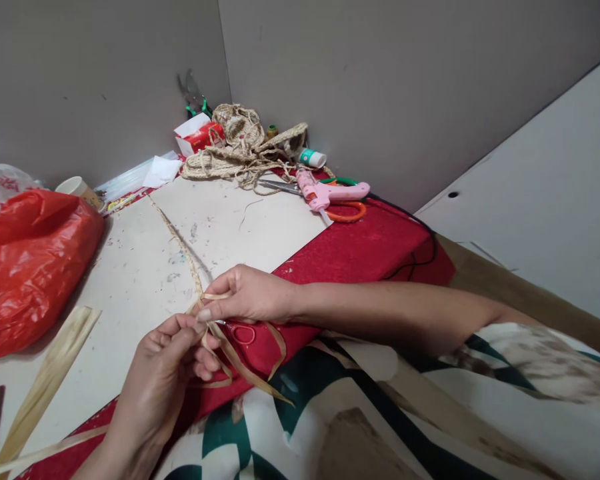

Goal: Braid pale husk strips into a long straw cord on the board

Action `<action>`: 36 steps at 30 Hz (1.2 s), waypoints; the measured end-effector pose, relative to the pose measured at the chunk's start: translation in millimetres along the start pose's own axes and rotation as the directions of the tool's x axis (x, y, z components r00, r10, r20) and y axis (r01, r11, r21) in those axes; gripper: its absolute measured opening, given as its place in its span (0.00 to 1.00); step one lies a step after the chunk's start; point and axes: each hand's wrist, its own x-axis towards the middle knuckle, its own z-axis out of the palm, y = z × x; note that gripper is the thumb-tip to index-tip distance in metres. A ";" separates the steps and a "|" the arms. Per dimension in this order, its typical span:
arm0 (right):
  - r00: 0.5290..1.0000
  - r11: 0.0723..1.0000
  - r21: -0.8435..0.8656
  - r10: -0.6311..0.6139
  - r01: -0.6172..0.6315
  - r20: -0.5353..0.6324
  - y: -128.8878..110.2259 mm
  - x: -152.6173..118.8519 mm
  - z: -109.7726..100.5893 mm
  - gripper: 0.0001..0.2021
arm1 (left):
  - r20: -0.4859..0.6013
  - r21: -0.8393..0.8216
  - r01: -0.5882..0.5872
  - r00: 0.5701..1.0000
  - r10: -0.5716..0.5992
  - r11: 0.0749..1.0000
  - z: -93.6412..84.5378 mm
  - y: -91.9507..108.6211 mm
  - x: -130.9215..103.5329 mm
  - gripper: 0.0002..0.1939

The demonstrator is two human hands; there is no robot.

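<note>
A thin braid of straw-coloured strips (183, 249) runs from the far side of the white board to my hands. At its near end, my left hand (167, 353) pinches the strips between thumb and fingers. Close beside it, touching, my right hand (245, 293) is closed on the same braid. Loose strip ends (250, 375) hang below my fingers toward my lap. Just under the hands, red-handled scissors (244, 335) lie on the red cloth, their blades mostly hidden.
On the left, a bundle of flat strips (50, 380) lies near a red plastic bag (40, 267) and a paper cup (80, 190). Coiled braid (230, 160), a pink glue gun (325, 191), orange-handled scissors (350, 213) and pruning shears (193, 93) are along the back.
</note>
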 end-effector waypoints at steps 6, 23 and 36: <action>0.997 0.995 -0.096 -0.036 0.029 -0.073 7.0 2.8 -1.3 0.14 | 0.013 0.002 0.009 1.000 -0.009 1.000 4.8 0.5 0.0 0.12; 0.996 0.994 -0.109 -0.017 0.007 -0.091 2.1 0.7 0.6 0.12 | -0.070 0.211 -0.129 0.987 0.147 0.969 -5.2 -4.2 -3.0 0.12; 0.970 0.973 0.071 0.209 -0.219 0.127 -7.4 -0.2 -1.8 0.13 | 0.114 0.086 -0.043 0.993 0.033 0.995 -11.9 2.5 19.0 0.15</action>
